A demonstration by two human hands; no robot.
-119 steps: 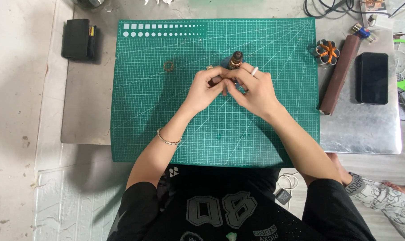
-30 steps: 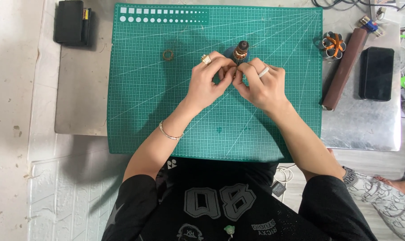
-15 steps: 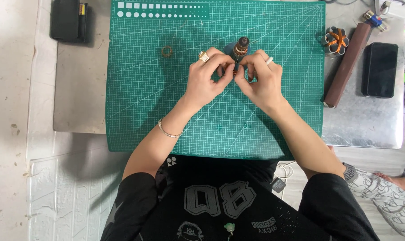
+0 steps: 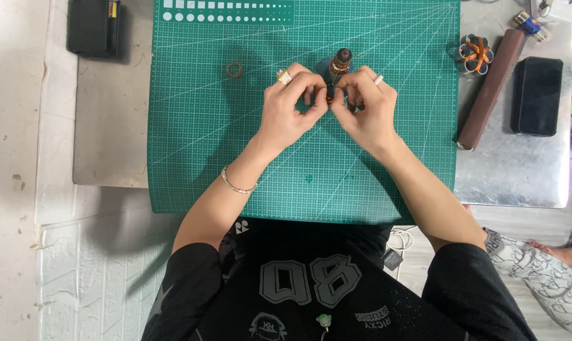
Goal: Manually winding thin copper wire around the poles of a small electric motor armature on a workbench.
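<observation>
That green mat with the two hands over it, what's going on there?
A person works over a green cutting mat on a metal table. The left hand and right hand meet fingertip to fingertip, pinching a tiny reddish piece between them, too small to identify. A small dark bottle stands just beyond the fingers, and a little ring lies on the mat to the left. A brown roll and black phone rest at the right.

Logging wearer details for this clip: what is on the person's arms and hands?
Both arms are bare below short black sleeves. The left hand has a chunky gold ring and a thin silver bracelet at the wrist. The right hand wears a white ring.
</observation>
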